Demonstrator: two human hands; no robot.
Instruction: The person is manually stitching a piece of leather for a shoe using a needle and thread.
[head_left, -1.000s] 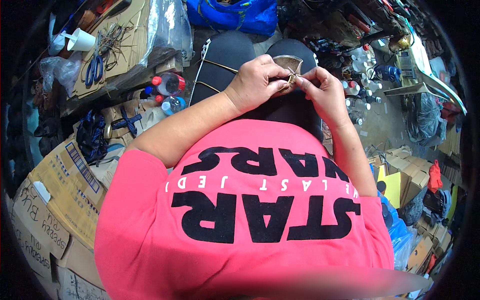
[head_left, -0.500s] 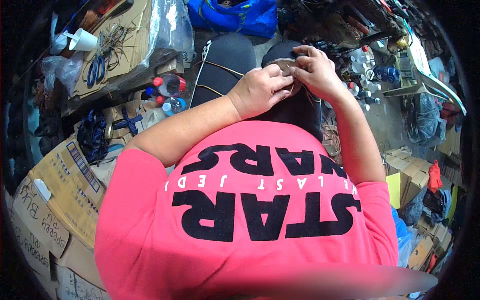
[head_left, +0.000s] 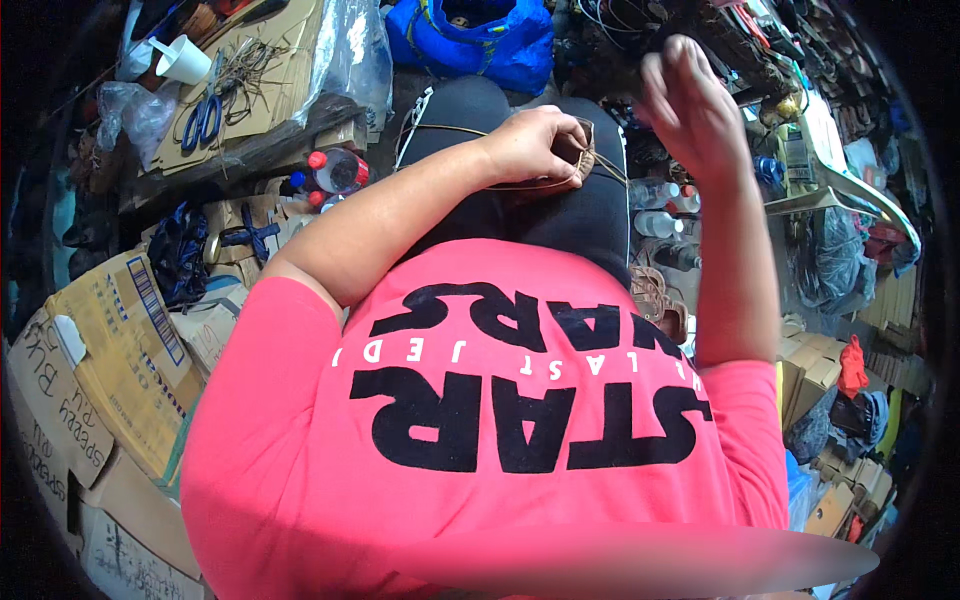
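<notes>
Over my lap, my left hand (head_left: 532, 146) is closed on a brown leather shoe upper (head_left: 586, 166), its dark opening showing beside my fingers. A thin tan cord (head_left: 450, 127) stretches across my dark-clad left thigh, and more cord lies on the right thigh by the leather. My right hand (head_left: 692, 112) is lifted well away to the right, slightly blurred, with its fingers stretched out. I see nothing held in it. Part of the leather is hidden behind my left hand.
Blue-handled scissors (head_left: 203, 122), cord scraps and a white cup (head_left: 183, 61) are on cardboard at the far left. Bottles (head_left: 338, 170) stand left of my legs, others (head_left: 657, 222) right. A blue bag (head_left: 478, 45) sits ahead. Brown leather pieces (head_left: 655, 292) lie by my right hip.
My right hand has let go of the leather and swung up and right, its fingers straightening. My left hand still grips the shoe upper, now slightly farther right and turned so its opening shows.
</notes>
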